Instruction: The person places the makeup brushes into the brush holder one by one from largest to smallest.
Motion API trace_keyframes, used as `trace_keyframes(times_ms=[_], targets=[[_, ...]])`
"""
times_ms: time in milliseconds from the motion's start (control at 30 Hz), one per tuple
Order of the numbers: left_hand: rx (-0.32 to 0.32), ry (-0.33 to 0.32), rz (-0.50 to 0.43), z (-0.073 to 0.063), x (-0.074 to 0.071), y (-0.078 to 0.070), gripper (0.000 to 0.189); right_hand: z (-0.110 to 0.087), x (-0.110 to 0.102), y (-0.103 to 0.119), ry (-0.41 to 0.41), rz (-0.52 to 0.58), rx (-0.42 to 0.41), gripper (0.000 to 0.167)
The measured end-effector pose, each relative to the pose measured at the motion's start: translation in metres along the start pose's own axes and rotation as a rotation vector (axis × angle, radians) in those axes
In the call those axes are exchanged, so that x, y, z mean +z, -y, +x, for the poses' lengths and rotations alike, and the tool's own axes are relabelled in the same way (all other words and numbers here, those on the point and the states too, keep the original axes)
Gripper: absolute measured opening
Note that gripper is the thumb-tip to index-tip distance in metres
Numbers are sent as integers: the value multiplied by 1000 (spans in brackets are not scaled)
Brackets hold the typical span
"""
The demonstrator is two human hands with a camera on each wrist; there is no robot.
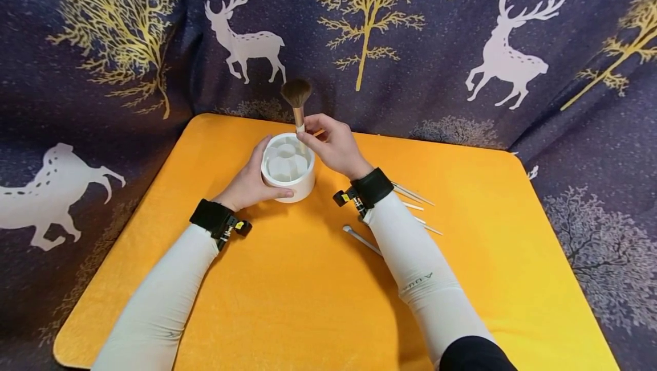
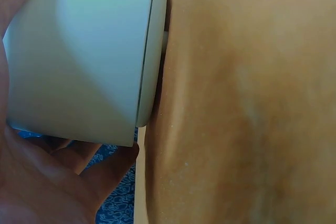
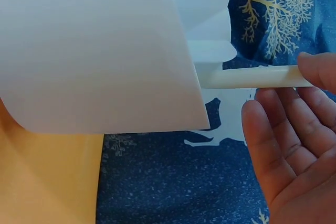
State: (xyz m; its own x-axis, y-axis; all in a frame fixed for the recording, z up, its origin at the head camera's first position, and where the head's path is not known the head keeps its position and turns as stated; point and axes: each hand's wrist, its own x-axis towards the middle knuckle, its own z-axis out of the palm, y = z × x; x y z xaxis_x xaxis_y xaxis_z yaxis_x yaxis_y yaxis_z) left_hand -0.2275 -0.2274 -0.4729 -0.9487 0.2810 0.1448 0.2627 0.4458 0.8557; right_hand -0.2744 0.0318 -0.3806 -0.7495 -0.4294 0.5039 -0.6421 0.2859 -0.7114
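Observation:
A white round brush holder (image 1: pixel 303 187) with inner compartments stands on the table between both hands. My left hand (image 1: pixel 251 184) grips its left side, the thumb along the front wall. In the left wrist view its smooth wall (image 2: pixel 86 61) fills the space beside my palm. A makeup brush (image 1: pixel 296 95) with fluffy brown bristles points up at the holder's right rear. My right hand (image 1: pixel 336 146) pinches its pale handle between thumb and fingers. In the right wrist view the handle (image 3: pixel 252 77) runs down past the holder's rim, its lower end hidden inside.
Several thin brushes (image 1: pixel 413 195) lie on the yellow-orange table (image 1: pixel 287 297), partly covered by my right forearm. Another brush (image 1: pixel 361 239) lies nearer, left of that forearm. A dark curtain (image 1: pixel 431 63) with deer and trees hangs behind the table's far edge.

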Motion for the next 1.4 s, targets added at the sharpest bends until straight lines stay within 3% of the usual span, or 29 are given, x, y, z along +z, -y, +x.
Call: trace_keyframes(times_ms=[433,700,800,1400], targets=[[-6,3,-3,-1,-1,-3,142,-3,3,-4,28,26,13,30],[-23,4,23,-1,-1,-3,144,-8,-13,-9,85,38,19,75],[-21,3,13,-1,-1,-3,145,-10,-17,-12,85,40,25,83],[-24,-7,21,-1,0,-4,147,-20,-29,-19,121,40,13,91]])
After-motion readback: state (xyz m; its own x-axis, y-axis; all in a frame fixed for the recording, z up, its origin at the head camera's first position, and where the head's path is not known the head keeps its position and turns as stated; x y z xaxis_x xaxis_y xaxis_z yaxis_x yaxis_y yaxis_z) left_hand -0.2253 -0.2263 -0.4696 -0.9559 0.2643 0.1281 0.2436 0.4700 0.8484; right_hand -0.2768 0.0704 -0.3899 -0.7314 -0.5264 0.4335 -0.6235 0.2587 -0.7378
